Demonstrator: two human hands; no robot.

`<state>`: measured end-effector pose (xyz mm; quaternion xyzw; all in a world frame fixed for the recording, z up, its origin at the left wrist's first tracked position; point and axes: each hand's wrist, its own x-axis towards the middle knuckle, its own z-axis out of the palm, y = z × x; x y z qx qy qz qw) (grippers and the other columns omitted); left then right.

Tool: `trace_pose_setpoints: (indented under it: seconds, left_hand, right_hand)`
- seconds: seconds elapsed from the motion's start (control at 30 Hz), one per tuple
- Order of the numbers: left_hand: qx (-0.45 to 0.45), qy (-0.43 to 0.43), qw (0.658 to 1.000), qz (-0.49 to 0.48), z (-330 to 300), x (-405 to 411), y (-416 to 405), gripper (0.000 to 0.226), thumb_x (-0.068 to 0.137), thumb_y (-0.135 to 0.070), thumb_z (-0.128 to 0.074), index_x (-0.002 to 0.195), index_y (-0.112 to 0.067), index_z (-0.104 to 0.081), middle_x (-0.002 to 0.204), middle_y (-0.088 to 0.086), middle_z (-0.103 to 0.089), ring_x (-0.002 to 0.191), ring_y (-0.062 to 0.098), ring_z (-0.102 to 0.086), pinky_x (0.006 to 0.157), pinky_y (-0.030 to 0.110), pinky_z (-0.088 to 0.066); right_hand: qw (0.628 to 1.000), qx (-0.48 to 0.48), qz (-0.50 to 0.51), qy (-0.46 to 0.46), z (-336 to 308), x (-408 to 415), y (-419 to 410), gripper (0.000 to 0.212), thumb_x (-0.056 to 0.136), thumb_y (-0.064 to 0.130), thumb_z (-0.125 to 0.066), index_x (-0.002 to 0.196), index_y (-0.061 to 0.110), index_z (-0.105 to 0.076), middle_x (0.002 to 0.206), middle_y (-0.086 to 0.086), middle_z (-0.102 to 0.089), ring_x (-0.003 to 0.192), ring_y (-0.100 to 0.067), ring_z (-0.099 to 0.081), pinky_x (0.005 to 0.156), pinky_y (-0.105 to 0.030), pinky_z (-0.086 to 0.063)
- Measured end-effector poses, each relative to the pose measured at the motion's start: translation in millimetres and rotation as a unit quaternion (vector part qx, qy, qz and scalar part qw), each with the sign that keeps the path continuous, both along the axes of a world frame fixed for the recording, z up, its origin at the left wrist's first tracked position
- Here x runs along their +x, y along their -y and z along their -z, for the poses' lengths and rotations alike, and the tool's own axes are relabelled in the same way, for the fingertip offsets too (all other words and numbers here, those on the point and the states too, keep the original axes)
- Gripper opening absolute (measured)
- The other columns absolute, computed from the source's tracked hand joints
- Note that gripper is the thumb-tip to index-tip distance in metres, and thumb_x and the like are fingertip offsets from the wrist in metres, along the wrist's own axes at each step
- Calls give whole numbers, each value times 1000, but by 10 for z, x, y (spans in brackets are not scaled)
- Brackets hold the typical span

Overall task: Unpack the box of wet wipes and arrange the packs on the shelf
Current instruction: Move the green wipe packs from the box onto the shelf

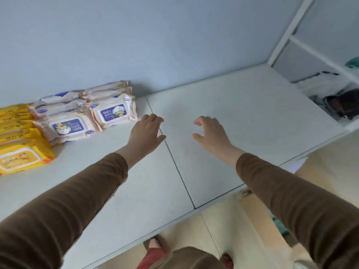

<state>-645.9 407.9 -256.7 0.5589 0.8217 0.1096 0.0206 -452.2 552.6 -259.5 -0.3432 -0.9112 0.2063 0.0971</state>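
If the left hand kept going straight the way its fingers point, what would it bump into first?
Probably nothing on the shelf: the left hand points just right of the nearest pink pack of baby wipes, so it would likely pass that pack closely and reach the blue wall. Depth is unclear.

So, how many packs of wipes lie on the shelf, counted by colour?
Yellow packs: 5
Peach packs with a blue label: 6
Total: 11, with the yellow row cut off at the picture's left edge.
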Motion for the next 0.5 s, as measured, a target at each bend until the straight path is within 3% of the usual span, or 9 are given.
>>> trace_pose_setpoints:
  seconds: [0.27,0.5]
  left_hand:
    - [27,103,990,87,59,2219,-959,45,90,-36,-66,131,-21,-55,127,-2,-55,120,21,-47,93,35,-45]
    - [60,157,975,148,169,3864,-1612,35,91,-30,-63,124,-24,-58,122,-4,-58,116,18,-50,91,37,-47]
  right_hand:
    - [998,41,17,46,-30,2363,-497,37,92,31,-59,127,21,-54,128,1,-57,116,-23,-49,94,-41,-42]
    - [994,-22,77,68,44,4073,-1078,30,93,28,-59,121,17,-57,122,-2,-58,115,-23,-50,94,-41,-45]
